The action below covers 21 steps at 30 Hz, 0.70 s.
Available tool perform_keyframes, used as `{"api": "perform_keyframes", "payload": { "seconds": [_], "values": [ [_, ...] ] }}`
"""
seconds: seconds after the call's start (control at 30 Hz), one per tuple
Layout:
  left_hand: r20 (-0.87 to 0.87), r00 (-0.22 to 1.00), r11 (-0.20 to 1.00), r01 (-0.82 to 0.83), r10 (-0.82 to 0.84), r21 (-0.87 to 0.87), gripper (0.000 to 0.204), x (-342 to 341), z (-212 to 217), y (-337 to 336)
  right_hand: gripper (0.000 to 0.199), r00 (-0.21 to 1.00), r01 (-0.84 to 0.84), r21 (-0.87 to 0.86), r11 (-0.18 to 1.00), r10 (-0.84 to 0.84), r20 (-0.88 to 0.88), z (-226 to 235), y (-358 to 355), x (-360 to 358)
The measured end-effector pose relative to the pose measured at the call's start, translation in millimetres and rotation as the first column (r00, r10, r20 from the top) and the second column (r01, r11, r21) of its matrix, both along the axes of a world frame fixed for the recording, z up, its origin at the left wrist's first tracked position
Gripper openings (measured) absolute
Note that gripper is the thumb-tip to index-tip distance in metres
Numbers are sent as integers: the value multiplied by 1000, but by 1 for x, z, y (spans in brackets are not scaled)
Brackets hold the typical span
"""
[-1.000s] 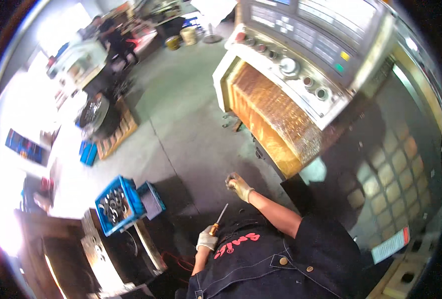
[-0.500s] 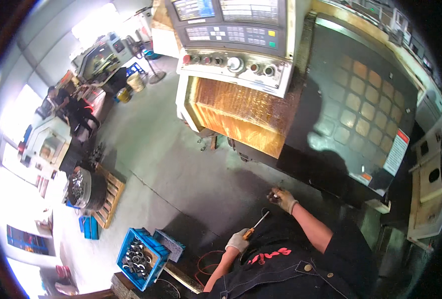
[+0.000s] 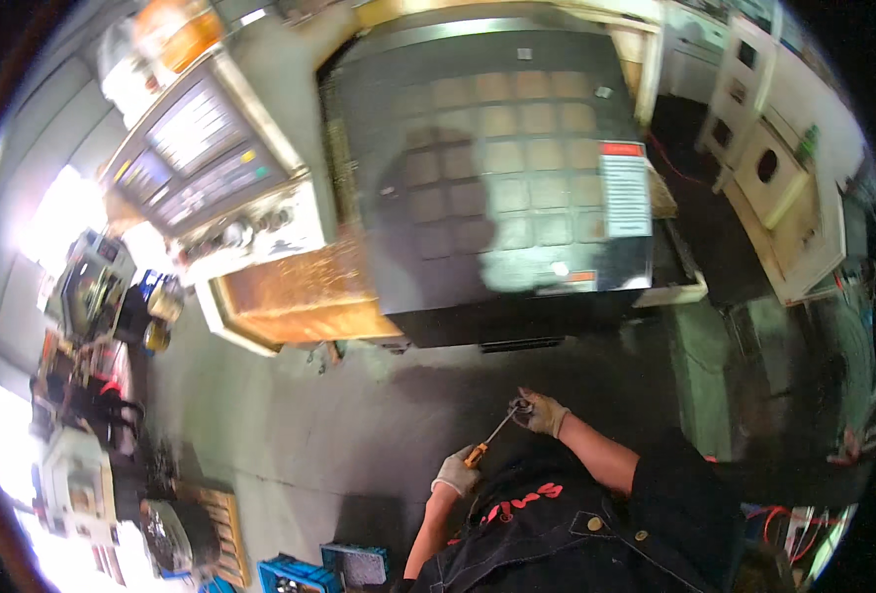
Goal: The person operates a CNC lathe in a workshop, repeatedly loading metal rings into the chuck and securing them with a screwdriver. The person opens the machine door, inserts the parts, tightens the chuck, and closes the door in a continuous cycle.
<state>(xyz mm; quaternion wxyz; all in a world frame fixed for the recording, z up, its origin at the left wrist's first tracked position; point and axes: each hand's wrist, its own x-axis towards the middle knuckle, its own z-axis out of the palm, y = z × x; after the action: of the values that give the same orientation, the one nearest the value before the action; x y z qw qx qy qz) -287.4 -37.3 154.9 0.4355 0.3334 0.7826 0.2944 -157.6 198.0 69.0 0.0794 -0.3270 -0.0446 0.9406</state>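
My left hand [image 3: 456,471], in a pale work glove, grips the orange handle of a screwdriver [image 3: 487,442]. Its thin metal shaft runs up and right to my right hand [image 3: 540,411], also gloved, which is closed around a small metal piece at the shaft's tip. Both hands are held in front of my dark work shirt, above the grey concrete floor [image 3: 339,425]. The small piece is mostly hidden inside my fingers.
A big dark machine enclosure [image 3: 497,178] with a tiled door stands ahead, its control panel [image 3: 201,148] to the left above an orange rusty chip tray [image 3: 300,296]. A blue crate [image 3: 295,573] sits by my left leg. Cream cabinets [image 3: 774,188] stand at right.
The view has swung round to the right, so the machine enclosure now fills the middle. Both hands keep their hold on the screwdriver and the small piece.
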Motion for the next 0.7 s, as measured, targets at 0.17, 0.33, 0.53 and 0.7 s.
{"api": "perform_keyframes", "payload": {
  "seconds": [0.17, 0.33, 0.53, 0.7],
  "values": [
    [143, 978, 984, 164, -153, -71, 46, 53, 50, 80, 19, 992, -44, -202, 978, 20, -122, 21, 63, 55],
    [-156, 898, 895, 366, -411, -253, 45, 77, -26, 136, 16, 952, 287, 167, 943, -300, 60, 14, 149, 132],
    [213, 977, 981, 49, -9, -185, 43, 106, 11, 194, 26, 785, 426, -241, 872, -489, -381, 33, 214, 208],
    [139, 986, 995, 93, -96, 28, 42, 127, 44, 230, 26, 679, 714, 186, 675, -603, -419, 98, 244, 197]
  ]
}}
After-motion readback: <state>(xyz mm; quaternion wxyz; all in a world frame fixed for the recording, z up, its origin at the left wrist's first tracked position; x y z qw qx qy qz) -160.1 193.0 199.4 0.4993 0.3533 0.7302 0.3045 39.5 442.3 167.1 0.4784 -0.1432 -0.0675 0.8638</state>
